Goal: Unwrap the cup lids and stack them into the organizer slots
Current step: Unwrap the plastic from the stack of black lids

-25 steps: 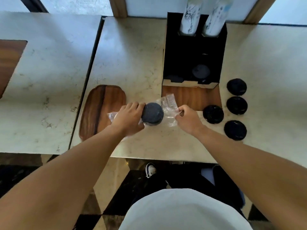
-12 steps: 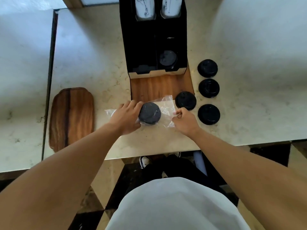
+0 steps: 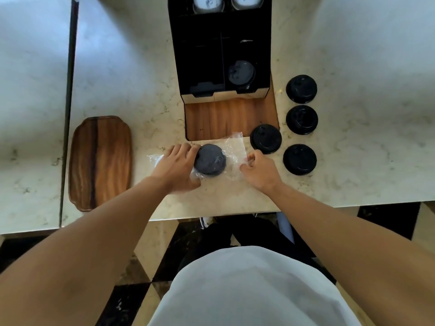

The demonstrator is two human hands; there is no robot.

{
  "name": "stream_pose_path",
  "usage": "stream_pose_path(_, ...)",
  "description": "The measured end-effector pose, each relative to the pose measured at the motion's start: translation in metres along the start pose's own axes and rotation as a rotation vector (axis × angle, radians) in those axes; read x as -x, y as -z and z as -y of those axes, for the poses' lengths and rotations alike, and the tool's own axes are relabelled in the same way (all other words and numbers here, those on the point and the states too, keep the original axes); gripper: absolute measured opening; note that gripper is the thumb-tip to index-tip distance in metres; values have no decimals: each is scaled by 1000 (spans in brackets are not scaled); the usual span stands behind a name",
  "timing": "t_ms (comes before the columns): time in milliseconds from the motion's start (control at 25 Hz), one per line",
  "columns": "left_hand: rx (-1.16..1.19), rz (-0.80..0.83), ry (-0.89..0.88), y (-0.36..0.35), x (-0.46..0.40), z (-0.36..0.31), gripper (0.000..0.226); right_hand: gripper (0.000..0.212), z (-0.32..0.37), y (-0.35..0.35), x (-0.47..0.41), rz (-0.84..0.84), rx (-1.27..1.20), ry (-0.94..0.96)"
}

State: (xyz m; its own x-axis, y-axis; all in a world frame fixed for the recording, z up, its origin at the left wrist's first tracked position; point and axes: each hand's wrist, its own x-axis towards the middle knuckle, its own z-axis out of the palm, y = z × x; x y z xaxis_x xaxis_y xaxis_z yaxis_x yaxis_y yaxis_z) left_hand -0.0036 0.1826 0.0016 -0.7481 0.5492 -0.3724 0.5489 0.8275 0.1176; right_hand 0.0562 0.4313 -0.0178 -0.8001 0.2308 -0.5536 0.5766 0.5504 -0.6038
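Note:
A stack of black cup lids (image 3: 210, 159) lies in a clear plastic wrap (image 3: 235, 149) on the marble counter near its front edge. My left hand (image 3: 177, 166) grips the wrapped stack from the left. My right hand (image 3: 260, 169) pinches the loose end of the wrap on the right. A black organizer (image 3: 200, 55) stands behind on a wooden base (image 3: 223, 118); its right front slot holds black lids (image 3: 241, 74). Several loose black lids (image 3: 266, 138) lie to the right of the base.
A wooden tray (image 3: 101, 161) lies on the counter to the left. Two white cup stacks (image 3: 207, 3) stand in the back of the organizer. The counter's front edge (image 3: 211, 215) runs just below my hands; a seam to another counter is at far left.
The view has shifted so the counter sits more centred. My hands stay on the wrapped stack, and the wrap's right end looks pulled a little further out.

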Motion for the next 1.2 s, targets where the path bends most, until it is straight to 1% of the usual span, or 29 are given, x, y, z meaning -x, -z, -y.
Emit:
stream_pose_path(80,35,-23,2,2,3,-1,101,37,2,3,2,-8,-4,-3)
stream_pose_path(160,84,-68,32,6,3,-6,99,36,5,7,5,-59,7,18)
stream_pose_path(280,99,-153,29,10,-8,-21,91,20,12,11,6,-199,89,105)
stream_pose_path(320,95,-167,19,11,-15,-26,89,15,15,12,5,-221,118,131)
stream_pose_path(360,86,-175,13,12,-22,-31,88,14,19,12,2,-221,147,149)
stream_pose_path(480,78,-181,42,7,-39,-45,88,21,30,11,-9,-169,239,195)
stream_pose_path(640,43,-142,47,-10,-43,-49,84,31,39,3,-24,-124,309,149)
stream_pose_path(760,4,-157,36,-15,-45,-47,79,36,43,-2,-31,-101,350,127)
stream_pose_path(840,-9,-166,39,-16,-47,-48,76,36,42,-3,-34,-87,342,117)
stream_pose_path(1040,-19,-179,41,-17,-47,-49,72,31,42,-4,-33,-92,343,119)
stream_pose_path(1200,-12,-183,51,-18,-47,-49,70,32,43,-6,-29,-109,488,202)
